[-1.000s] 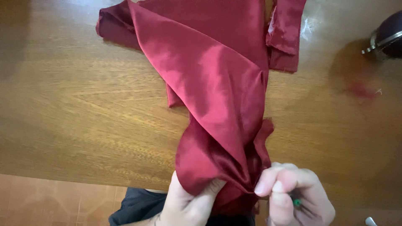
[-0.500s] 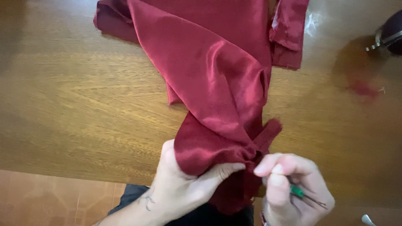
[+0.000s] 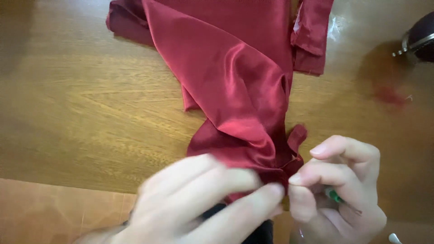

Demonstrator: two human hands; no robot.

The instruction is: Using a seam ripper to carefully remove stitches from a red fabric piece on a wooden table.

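Observation:
A long piece of shiny dark red satin cloth [image 3: 230, 77] lies across the wooden table [image 3: 86, 104], running from the far edge down to me. My left hand [image 3: 203, 199], blurred, pinches the bunched near end of the cloth between thumb and fingers. My right hand [image 3: 337, 185] pinches the same gathered fold from the right, fingertips almost meeting the left hand's. A small green-tipped tool [image 3: 335, 196] with a thin metal point sits tucked in my right palm.
A dark rounded object with a metal clasp [image 3: 420, 38] sits at the far right edge of the table. A small red scrap [image 3: 389, 96] lies near it. The table's near edge runs along the bottom, with tan floor [image 3: 54, 212] below left.
My left hand has moved up and right over the gathered cloth end, now closer to the camera and blurred. My right hand has closed in on the same fold.

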